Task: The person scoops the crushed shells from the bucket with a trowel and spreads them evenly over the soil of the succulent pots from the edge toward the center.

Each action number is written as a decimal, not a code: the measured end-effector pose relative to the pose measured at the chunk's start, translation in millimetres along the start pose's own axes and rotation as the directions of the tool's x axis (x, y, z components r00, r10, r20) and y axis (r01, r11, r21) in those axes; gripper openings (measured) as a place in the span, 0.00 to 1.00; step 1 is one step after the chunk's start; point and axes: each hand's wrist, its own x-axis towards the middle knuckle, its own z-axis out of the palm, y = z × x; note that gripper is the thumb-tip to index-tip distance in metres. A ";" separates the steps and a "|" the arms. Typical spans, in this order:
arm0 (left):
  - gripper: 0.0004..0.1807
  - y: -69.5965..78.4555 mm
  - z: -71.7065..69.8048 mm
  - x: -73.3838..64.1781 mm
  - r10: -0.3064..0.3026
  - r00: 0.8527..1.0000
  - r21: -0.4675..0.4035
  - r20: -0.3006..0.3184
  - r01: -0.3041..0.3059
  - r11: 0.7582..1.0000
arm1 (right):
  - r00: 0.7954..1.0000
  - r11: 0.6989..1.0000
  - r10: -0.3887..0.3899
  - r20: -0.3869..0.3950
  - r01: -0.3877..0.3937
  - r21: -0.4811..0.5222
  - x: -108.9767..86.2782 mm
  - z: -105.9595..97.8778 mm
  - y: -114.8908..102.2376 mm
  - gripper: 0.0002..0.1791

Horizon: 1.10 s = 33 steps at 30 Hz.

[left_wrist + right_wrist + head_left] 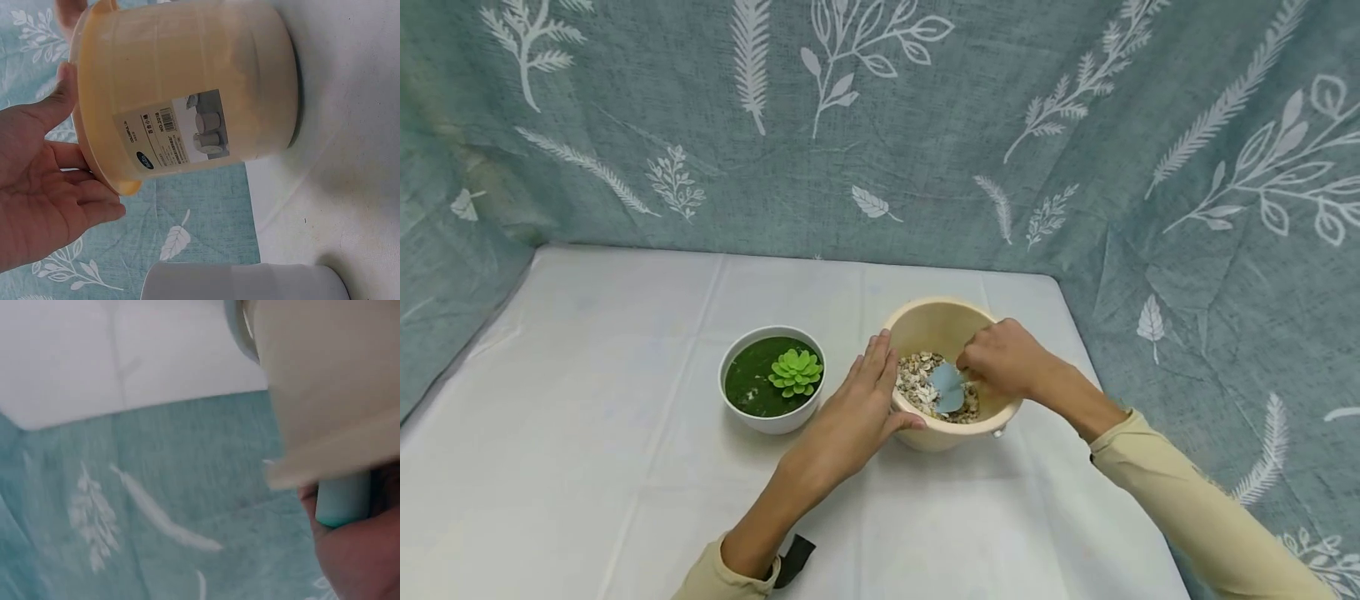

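Observation:
A cream bucket [940, 442] stands upright on the table, with beige and white gravel-like pieces [917, 375] inside. My left hand [850, 408] holds its left side at the rim, the thumb on the near edge; the left wrist view shows the bucket's printed label [175, 134]. Reaching over the right rim, my right hand [1006, 358] grips a small blue-grey hand shovel [949, 387], whose blade lies among the pieces. Its handle [342, 499] pokes from the fist in the right wrist view, where the bucket wall [337, 381] hides much of the hand.
Left of the bucket sits a white bowl [778, 423] with a dark green surface [745, 379] and a bright green succulent [795, 372]. A white cloth covers the table [587, 375]. Patterned teal fabric [820, 183] hangs behind and at both sides.

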 end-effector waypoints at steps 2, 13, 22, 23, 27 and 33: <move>0.52 0.2 0.3 -0.3 -0.012 1.000 -0.015 0.003 0.012 1.000 | 1.000 0.997 0.020 0.002 -0.020 0.076 -0.7 5.1 0.0 0.08; 0.51 0.7 2.5 -1.5 -0.035 0.999 -0.047 -0.035 0.033 0.998 | 0.987 0.922 0.163 0.007 -0.155 0.355 1.1 15.7 -6.8 0.06; 0.49 1.9 2.9 1.3 -0.022 1.000 -0.031 -0.019 0.021 0.999 | 0.951 0.882 0.306 -0.049 -0.263 0.392 -15.0 0.1 -5.1 0.06; 0.49 2.1 3.2 1.5 -0.023 1.000 -0.035 -0.018 0.022 0.999 | 0.946 0.878 0.319 -0.059 -0.271 0.395 -18.4 -3.7 -4.2 0.06; 0.49 1.7 4.0 1.9 -0.024 0.999 -0.041 -0.027 0.023 0.999 | 0.930 0.861 0.360 -0.072 -0.302 0.410 -31.5 -18.0 -0.7 0.07; 0.50 0.8 3.4 1.6 -0.004 0.999 -0.040 -0.045 0.002 0.999 | 0.905 0.831 0.416 -0.090 -0.338 0.442 -53.7 -26.0 3.0 0.08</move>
